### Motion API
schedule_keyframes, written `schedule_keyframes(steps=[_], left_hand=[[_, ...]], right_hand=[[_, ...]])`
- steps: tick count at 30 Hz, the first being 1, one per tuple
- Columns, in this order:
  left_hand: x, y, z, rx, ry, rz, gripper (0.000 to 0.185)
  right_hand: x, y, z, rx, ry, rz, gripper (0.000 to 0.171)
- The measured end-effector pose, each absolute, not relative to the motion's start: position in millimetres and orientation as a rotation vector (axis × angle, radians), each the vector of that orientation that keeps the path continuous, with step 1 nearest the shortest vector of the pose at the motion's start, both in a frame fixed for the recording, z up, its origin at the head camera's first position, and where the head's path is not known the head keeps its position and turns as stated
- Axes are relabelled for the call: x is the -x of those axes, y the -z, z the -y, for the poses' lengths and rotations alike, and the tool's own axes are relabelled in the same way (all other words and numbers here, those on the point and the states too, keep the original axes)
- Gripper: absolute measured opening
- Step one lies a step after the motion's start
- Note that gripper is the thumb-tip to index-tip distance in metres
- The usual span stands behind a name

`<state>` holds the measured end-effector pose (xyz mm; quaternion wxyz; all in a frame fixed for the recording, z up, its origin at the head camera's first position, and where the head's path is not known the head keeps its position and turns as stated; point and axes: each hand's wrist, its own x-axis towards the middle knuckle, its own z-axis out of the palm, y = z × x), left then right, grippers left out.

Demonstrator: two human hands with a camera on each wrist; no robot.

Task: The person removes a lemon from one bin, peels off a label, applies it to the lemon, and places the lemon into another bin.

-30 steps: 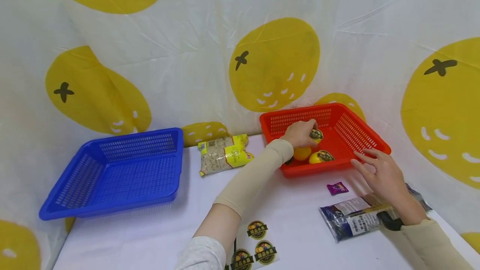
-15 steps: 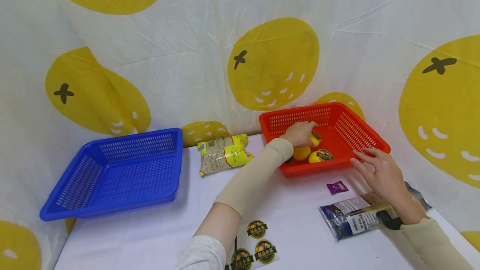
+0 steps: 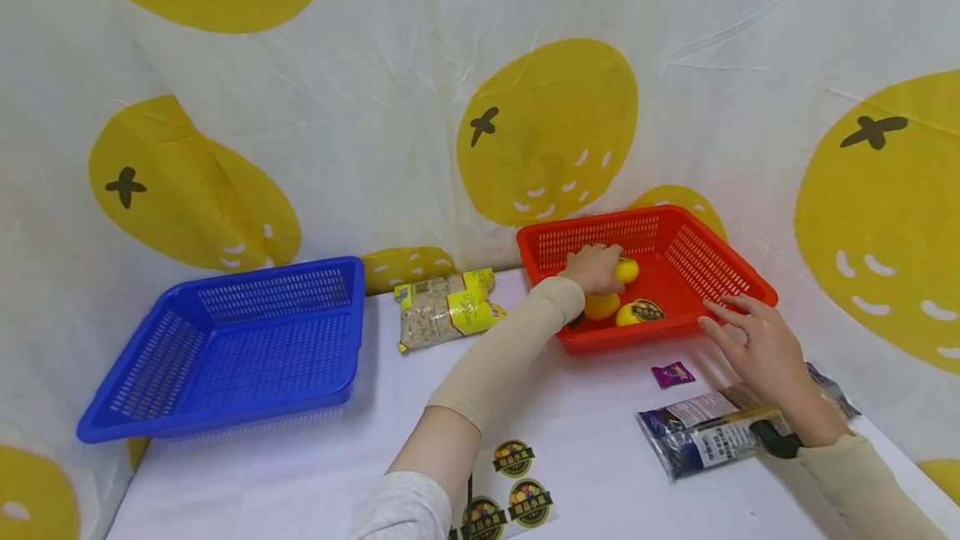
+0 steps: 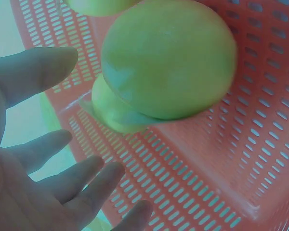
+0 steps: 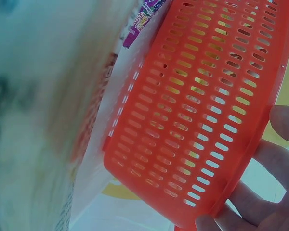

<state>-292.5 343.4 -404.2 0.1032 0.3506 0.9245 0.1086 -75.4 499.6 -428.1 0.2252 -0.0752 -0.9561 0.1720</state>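
Observation:
In the head view, my left hand is inside the red basket, close to a yellow fruit. The left wrist view shows its fingers spread and apart from the large round fruit, with another fruit partly hidden beneath it. Nearer the basket's front wall lie an orange-yellow fruit and a yellow fruit with a dark label. At the basket's front right rim is my right hand, fingers extended. Its fingertips meet the rim in the right wrist view, with nothing gripped.
A blue basket stands at left. Between the baskets lies a yellow-and-clear food bag. In front of the red basket are a purple wrapped candy and dark packets. A sheet of round labels lies at the front.
My left hand has drawn slightly left, away from the yellow fruit, which has been let go. That fruit's dark label has turned out of sight. The right hand has stayed at the rim.

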Motion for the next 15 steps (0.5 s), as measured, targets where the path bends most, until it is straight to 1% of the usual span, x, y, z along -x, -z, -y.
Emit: schedule_keyframes(steps=[6, 11, 15], left_hand=[[294.2, 403.2, -347.7, -1.022, -0.277, -2.718, 0.056], [289.4, 400.2, -345.3, -1.072, -0.274, -2.721, 0.058], [285.6, 395.5, -342.9, -1.175, -0.335, -2.705, 0.059]], right_hand=[[77.0, 429.6, -500.5, 0.206, -0.475, 2.631, 0.052], [76.3, 431.5, -500.0, 0.213, -0.498, 2.632, 0.052], [75.2, 432.3, -499.9, 0.233, -0.512, 2.645, 0.053]])
